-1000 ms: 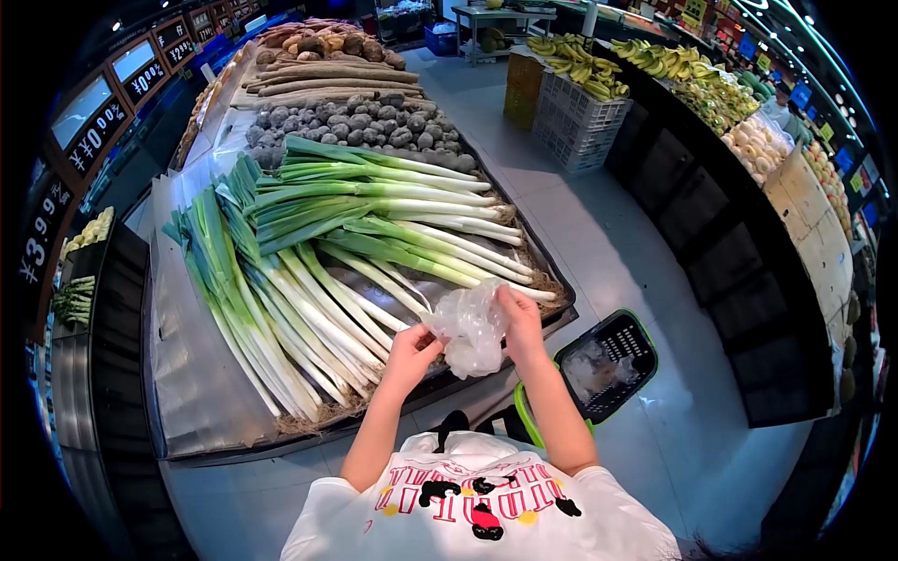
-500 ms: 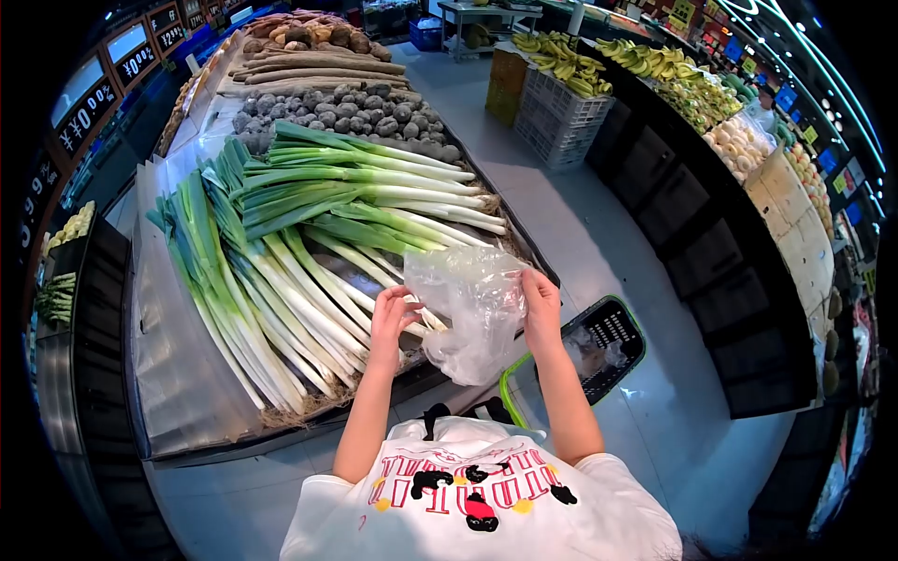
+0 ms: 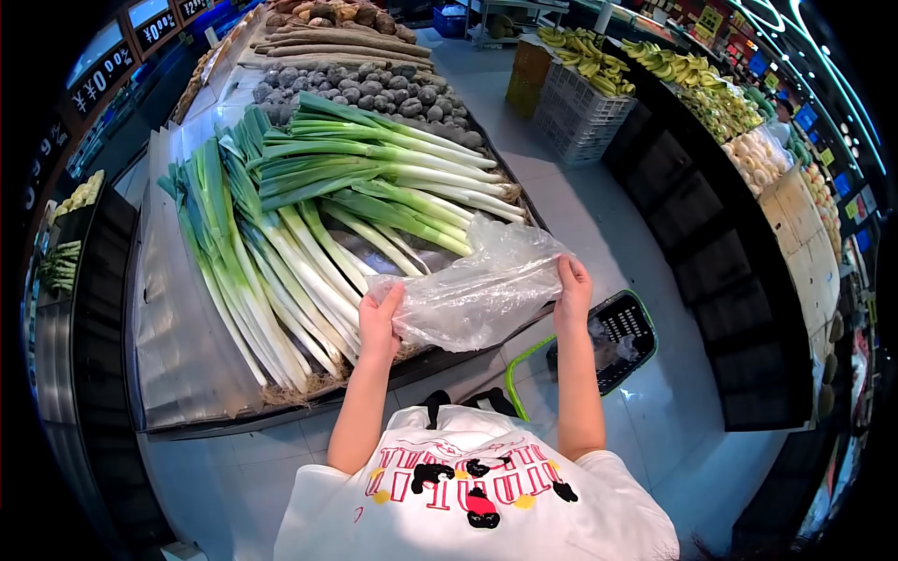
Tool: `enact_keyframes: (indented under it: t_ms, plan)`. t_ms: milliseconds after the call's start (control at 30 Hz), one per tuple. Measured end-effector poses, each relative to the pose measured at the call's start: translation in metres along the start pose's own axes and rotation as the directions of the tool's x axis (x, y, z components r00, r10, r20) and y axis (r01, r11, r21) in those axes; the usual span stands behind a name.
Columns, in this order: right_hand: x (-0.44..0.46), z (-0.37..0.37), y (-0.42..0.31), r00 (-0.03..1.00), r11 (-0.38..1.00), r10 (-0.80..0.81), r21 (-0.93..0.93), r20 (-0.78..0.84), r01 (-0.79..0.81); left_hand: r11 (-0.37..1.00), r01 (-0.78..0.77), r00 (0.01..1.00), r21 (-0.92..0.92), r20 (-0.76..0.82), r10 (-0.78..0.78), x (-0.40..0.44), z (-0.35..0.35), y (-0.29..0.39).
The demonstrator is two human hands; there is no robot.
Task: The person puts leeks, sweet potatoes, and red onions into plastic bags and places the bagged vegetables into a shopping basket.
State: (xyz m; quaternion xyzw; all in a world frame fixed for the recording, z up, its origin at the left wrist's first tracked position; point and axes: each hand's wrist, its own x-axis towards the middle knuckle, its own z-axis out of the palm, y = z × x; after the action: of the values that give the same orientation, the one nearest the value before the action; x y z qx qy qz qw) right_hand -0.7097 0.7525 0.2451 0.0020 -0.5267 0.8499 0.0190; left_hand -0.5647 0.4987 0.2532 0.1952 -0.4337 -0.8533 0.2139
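A clear plastic bag (image 3: 472, 297) is stretched sideways between my two hands, over the front right corner of the display. My left hand (image 3: 381, 316) pinches its left end. At the right end, my right hand (image 3: 572, 283) grips the bag between thumb and fingers. Behind and left of the bag lie many leeks, some with white stalks pointing toward me (image 3: 299, 294) and others pointing right (image 3: 402, 173). Part of the leek stalks and the display edge is hidden behind the bag.
Dark round root vegetables (image 3: 374, 92) and long brown roots (image 3: 346, 47) lie farther back. A black basket with green rim (image 3: 617, 341) stands on the floor at right. Bananas (image 3: 589, 65) top grey crates (image 3: 580, 112). A dark produce counter (image 3: 697, 224) curves along the right.
The crumpled bag has been spread out wide. My hands have moved apart, and my left hand has closed on the bag's left end.
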Motion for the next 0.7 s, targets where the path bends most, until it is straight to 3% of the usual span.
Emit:
enact_keyframes:
  t_ms: [300, 400, 467, 500, 533, 567, 600, 633, 667, 700]
  plan:
    - [0.004, -0.039, 0.052, 0.991, 0.964, 0.109, -0.252, 0.077, -0.087, 0.993, 0.077, 0.995, -0.091, -0.062, -0.082, 0.004, 0.008, 0.002]
    - [-0.002, -0.084, 0.074, 0.947, 0.939, 0.32, -0.138, 0.009, -0.316, 0.997, 0.068, 0.995, -0.025, -0.072, -0.07, 0.007, 0.0, -0.01]
    - [-0.012, -0.156, 0.13, 0.958, 0.924, 0.233, -0.269, -0.167, -0.272, 0.998, 0.064, 0.988, 0.023, -0.142, -0.06, 0.002, -0.005, -0.018]
    - [-0.022, -0.212, 0.179, 0.952, 0.868, 0.163, -0.421, -0.259, -0.264, 0.996, 0.081, 0.981, 0.045, -0.18, -0.072, -0.005, -0.005, -0.018]
    - [-0.046, -0.243, 0.204, 0.945, 0.638, 0.035, -0.721, -0.326, -0.273, 0.991, 0.095, 0.986, 0.089, -0.145, -0.082, -0.009, -0.014, -0.021]
    - [-0.071, -0.266, 0.224, 0.937, 0.372, 0.094, -0.861, -0.337, -0.347, 0.985, 0.108, 0.99, 0.136, -0.106, -0.094, -0.013, -0.022, -0.024]
    - [-0.103, -0.29, 0.251, 0.945, 0.171, 0.142, -0.933, -0.296, -0.318, 0.985, 0.115, 0.987, 0.131, -0.123, -0.099, -0.021, -0.017, -0.025]
    - [-0.135, -0.316, 0.28, 0.863, -0.031, 0.37, -0.933, -0.343, -0.358, 0.985, 0.117, 0.985, 0.126, -0.141, -0.099, -0.029, -0.012, -0.025]
    - [-0.155, -0.333, 0.297, 0.6, -0.076, 0.706, -0.883, -0.376, -0.464, 0.976, 0.125, 0.988, 0.179, -0.114, -0.105, -0.031, -0.013, -0.027]
    - [-0.178, -0.34, 0.314, 0.361, -0.161, 0.815, -0.776, -0.453, -0.61, 0.964, 0.132, 0.989, 0.233, -0.09, -0.113, -0.033, -0.015, -0.028]
